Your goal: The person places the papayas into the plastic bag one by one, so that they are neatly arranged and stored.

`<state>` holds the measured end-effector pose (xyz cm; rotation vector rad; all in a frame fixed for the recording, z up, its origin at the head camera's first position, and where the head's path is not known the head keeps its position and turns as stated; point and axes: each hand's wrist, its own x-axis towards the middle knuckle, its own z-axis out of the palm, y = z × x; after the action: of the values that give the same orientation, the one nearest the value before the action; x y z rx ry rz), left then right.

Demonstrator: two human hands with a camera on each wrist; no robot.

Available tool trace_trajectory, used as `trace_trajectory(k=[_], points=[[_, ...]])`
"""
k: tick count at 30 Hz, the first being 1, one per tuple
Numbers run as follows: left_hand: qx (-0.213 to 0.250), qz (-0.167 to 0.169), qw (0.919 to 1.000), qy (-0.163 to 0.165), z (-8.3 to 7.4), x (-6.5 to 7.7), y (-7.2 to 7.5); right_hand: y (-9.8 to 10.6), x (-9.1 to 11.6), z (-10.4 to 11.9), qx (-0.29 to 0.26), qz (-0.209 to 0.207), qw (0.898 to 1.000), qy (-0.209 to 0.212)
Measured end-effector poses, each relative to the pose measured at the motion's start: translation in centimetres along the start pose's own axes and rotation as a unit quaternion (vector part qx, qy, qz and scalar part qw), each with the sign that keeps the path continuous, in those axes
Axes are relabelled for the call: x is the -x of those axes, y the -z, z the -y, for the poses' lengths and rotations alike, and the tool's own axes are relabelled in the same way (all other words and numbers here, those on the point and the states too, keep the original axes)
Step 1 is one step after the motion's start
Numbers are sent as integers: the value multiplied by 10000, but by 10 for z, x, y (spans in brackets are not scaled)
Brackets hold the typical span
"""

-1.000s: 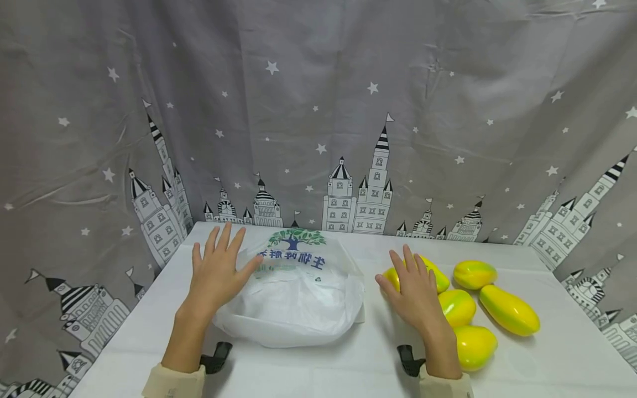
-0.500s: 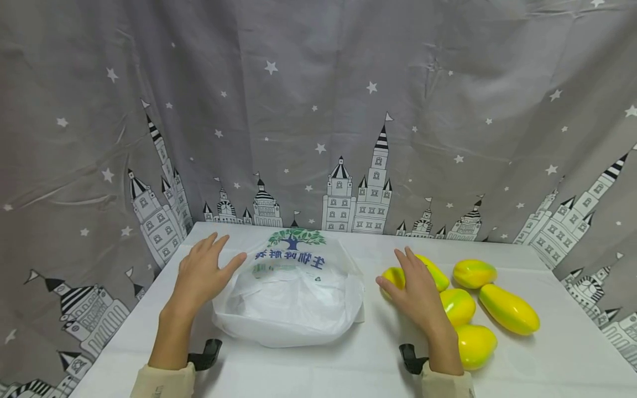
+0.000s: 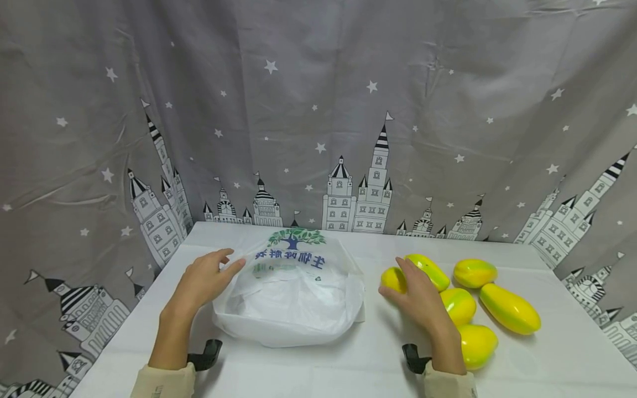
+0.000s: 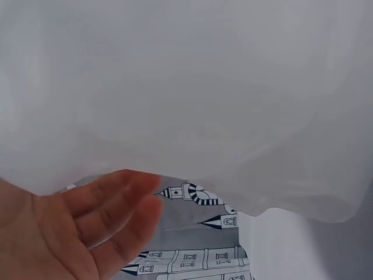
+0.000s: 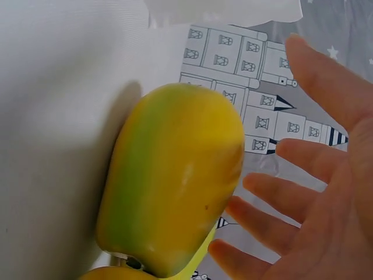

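Note:
A white plastic bag (image 3: 293,323) with a printed green tree lies on the table, its mouth facing the person. My left hand (image 3: 205,281) hovers at the bag's left side, fingers slightly bent and holding nothing. In the left wrist view the bag (image 4: 192,87) overlaps the hand (image 4: 87,233); whether they touch I cannot tell. My right hand (image 3: 420,296) is over the left part of a group of yellow-green papayas, nearest to one papaya (image 3: 393,280). In the right wrist view its fingers spread beside a papaya (image 5: 175,175), gripping nothing.
More papayas lie at the right: one behind (image 3: 429,271), one farther back (image 3: 474,273), a long one (image 3: 510,309), one in the middle (image 3: 458,307) and one in front (image 3: 479,346). A grey castle-print curtain (image 3: 318,110) hangs behind the white table (image 3: 348,365).
My left hand has drawn back left from above the bag to its side, its fingers bending. My right hand has lowered slightly beside the papayas, fingers less spread. Bag and papayas stay put.

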<state>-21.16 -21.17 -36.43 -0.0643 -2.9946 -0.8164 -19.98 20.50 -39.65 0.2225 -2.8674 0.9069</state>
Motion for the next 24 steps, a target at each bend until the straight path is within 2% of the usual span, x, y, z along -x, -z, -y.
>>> trace_trajectory(k=[13, 24], points=[[220, -18, 9996, -175, 1, 1, 0, -3, -1, -6, -103, 137, 9998, 78], [284, 22, 9993, -222, 0, 1, 0, -7, -2, -9, -68, 91, 9998, -164]])
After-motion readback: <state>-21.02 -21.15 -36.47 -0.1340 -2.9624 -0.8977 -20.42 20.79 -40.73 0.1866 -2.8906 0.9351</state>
